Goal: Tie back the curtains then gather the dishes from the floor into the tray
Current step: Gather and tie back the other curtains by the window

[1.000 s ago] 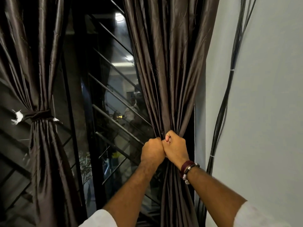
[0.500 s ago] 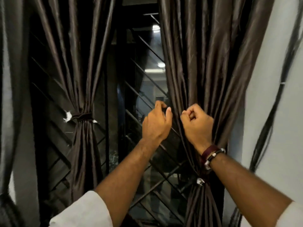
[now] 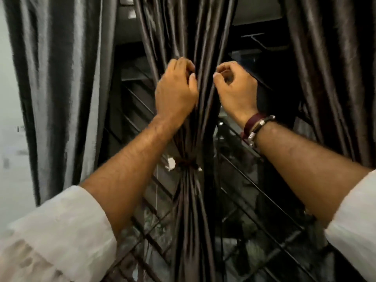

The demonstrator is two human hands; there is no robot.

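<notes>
A dark brown satin curtain [image 3: 201, 123] hangs in the centre, gathered at its waist by a dark tie band [image 3: 186, 165] with a white tag beside it. My left hand [image 3: 175, 92] presses on the curtain's left side above the band, its fingers curled into the folds. My right hand [image 3: 234, 86] sits just right of the same curtain as a loose fist, thumb against forefinger, fingertips at the fabric's edge with nothing seen in it. A bracelet and a maroon band circle the right wrist. No dishes or tray are in view.
Another curtain [image 3: 57, 78] hangs loose at the left next to a pale wall [image 3: 10, 110]. A third curtain [image 3: 329, 78] hangs at the right. Behind them a dark window has a diagonal metal grille [image 3: 254, 192].
Both hands have left the right-hand curtain and risen to the tied middle curtain. The view has swung left, bringing that curtain to the centre.
</notes>
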